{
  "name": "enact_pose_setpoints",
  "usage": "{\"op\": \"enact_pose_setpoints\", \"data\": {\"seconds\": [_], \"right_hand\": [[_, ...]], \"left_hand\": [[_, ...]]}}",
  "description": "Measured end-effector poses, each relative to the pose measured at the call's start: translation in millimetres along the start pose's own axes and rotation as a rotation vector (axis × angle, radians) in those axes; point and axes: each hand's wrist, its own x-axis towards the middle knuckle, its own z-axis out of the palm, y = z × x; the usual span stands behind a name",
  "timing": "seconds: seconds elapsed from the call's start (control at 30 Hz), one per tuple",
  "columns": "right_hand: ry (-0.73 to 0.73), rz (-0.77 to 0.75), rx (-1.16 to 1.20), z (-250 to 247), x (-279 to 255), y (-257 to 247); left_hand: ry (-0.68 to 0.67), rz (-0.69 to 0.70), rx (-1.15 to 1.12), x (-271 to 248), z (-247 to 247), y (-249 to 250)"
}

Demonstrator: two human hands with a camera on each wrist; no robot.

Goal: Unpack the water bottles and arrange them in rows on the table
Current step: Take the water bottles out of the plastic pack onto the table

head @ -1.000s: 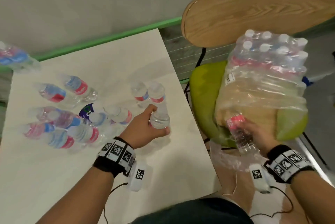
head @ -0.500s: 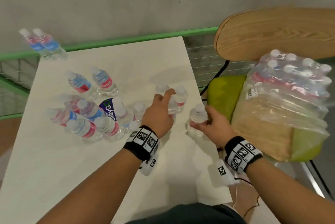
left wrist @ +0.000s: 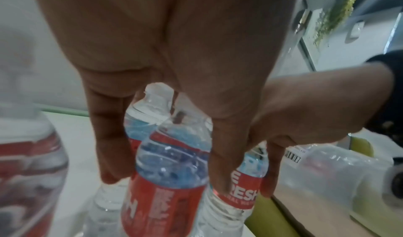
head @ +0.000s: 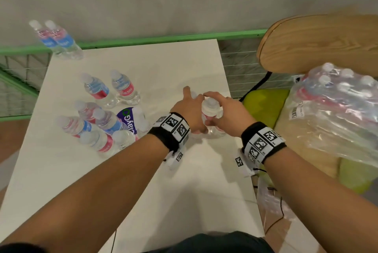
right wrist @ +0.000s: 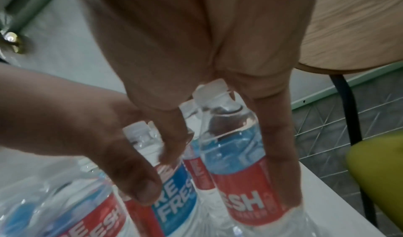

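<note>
Upright bottle set between our hands at the bench's right edge
Our right hand (head: 227,112) grasps the water bottle (head: 209,109); our left hand (head: 189,110) curls around its neighbour (left wrist: 167,180); shrink-wrapped pack (head: 335,113) lies rightward.

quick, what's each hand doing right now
Left hand: fingers wrapped round a bottle.
Right hand: grips another bottle, upright on the table.

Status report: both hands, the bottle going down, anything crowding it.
Right hand grips bottle, upright on table near its right edge. Left hand grips neighbouring bottle. Bottles touching; no open gap.
</note>
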Motion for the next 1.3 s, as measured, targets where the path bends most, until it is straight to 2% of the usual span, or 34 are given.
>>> {"op": "enact_pose_setpoints", "data": {"seconds": [0.23,0.37,0.63,0.87,1.0,1.2,1.27,1.3], "right_hand": [[-0.045,0.007,-0.009,-3.3,36.0,-6.2],[-0.027,0.011,-0.005,4.3,66.8,-20.2],[0.003,0.064,0.156,19.2,102.1,-46.1],[0.033,0.081,0.138,18.0,101.2,-42.2],[0.003,0.084,0.101,11.5,96.4,-41.0],[-0.005,0.100,0.118,6.1,81.0,-32.6],[0.070,0.098,0.180,2.4,72.0,-32.1],[0.175,0.086,0.217,1.1,63.3,-32.0]], "left_hand": [[-0.031,-0.006,0.050,35.1,-25.9,-16.7],[-0.072,-0.060,0.073,53.8,-49.4,-31.8],[0.092,-0.161,-0.064,61.4,-50.0,-72.7],[0.160,-0.129,-0.200,56.9,-46.3,-90.6],[0.224,-0.113,-0.310,55.8,-46.0,-94.3],[0.250,-0.123,-0.320,56.0,-48.6,-104.0],[0.249,-0.130,-0.319,52.9,-52.1,-104.9],[0.250,-0.127,-0.307,51.8,-53.5,-106.4]]}}
